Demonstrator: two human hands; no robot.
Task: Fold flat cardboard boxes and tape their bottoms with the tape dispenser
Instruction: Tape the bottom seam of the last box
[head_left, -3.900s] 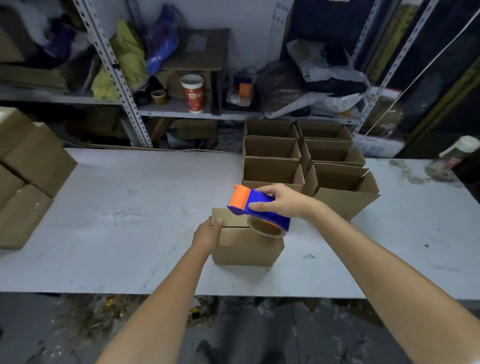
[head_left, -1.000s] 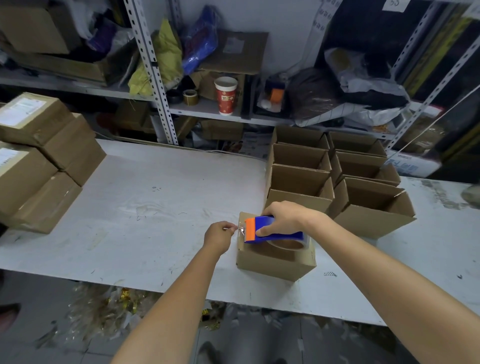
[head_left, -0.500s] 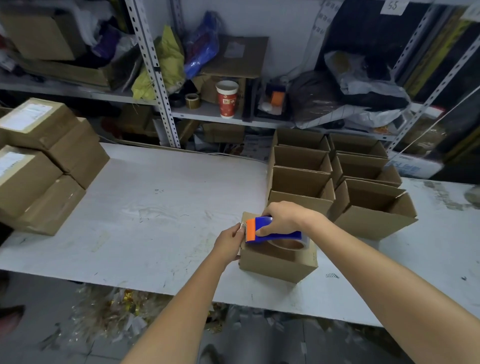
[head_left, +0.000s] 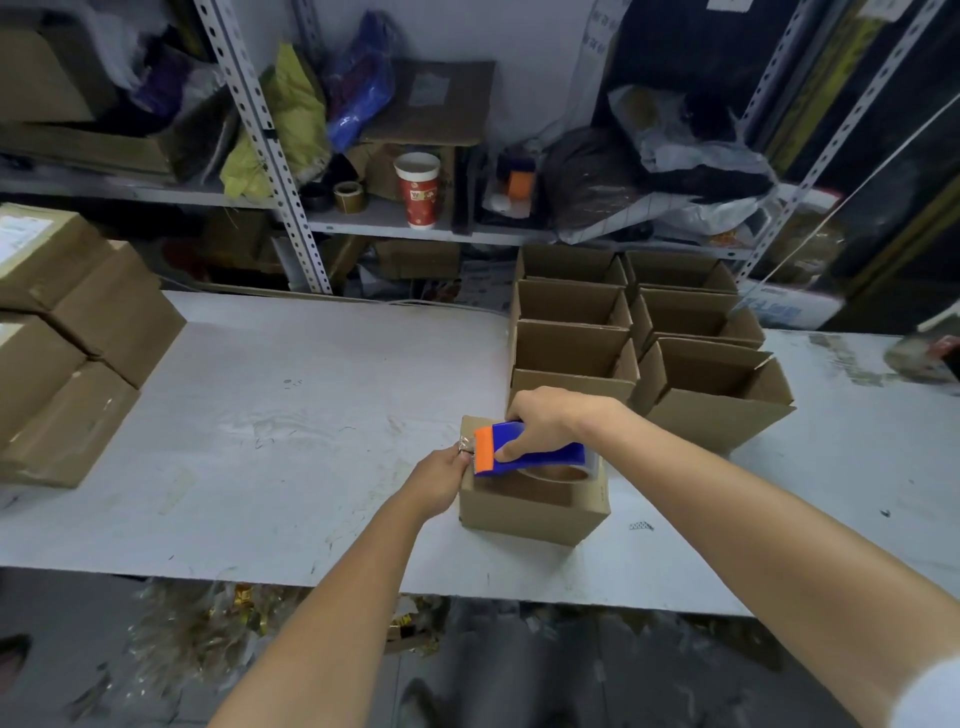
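Observation:
A small cardboard box stands bottom-up on the white table. On its top lies a blue tape dispenser with an orange front end and a brown tape roll; my right hand grips it from above. My left hand is at the box's left edge, just in front of the orange end, and pinches the end of the tape there.
Several folded open boxes stand in two rows behind the small box. Sealed cartons are stacked at the table's left end. A metal shelf with a red paper cup and clutter runs behind. A bottle lies far right.
My left hand stays at the box's left edge, now pinching the tape end beside the orange head. The dispenser and my right hand have barely shifted on the box top.

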